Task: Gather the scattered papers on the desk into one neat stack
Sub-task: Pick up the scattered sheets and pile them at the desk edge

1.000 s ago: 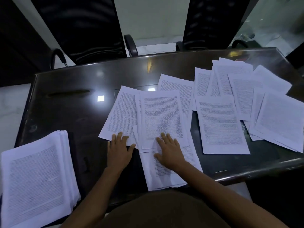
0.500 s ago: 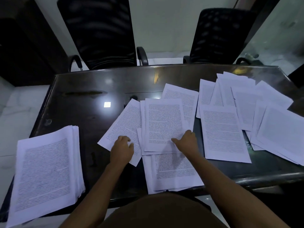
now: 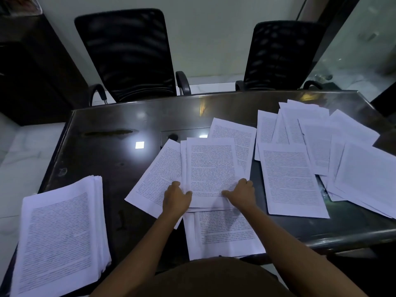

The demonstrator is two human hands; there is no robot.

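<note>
White printed sheets lie scattered over the dark desk (image 3: 102,151). A small bundle of sheets (image 3: 211,168) sits in the middle; my left hand (image 3: 175,198) grips its lower left edge and my right hand (image 3: 241,192) grips its lower right edge, thumbs on top. A slanted sheet (image 3: 156,179) lies under my left hand. More sheets (image 3: 222,230) lie nearer me at the front edge. A single page (image 3: 289,179) lies to the right. A thick gathered stack (image 3: 60,234) rests at the front left corner.
Several overlapping loose sheets (image 3: 347,157) cover the right end of the desk, some reaching its edge. Two black office chairs (image 3: 128,54) (image 3: 278,54) stand behind the far edge. A dark cabinet (image 3: 27,71) is at the left.
Both hands went from lying flat on the sheets to curling round the lower edges of the middle bundle, drawing those sheets together. The view tilted up.
</note>
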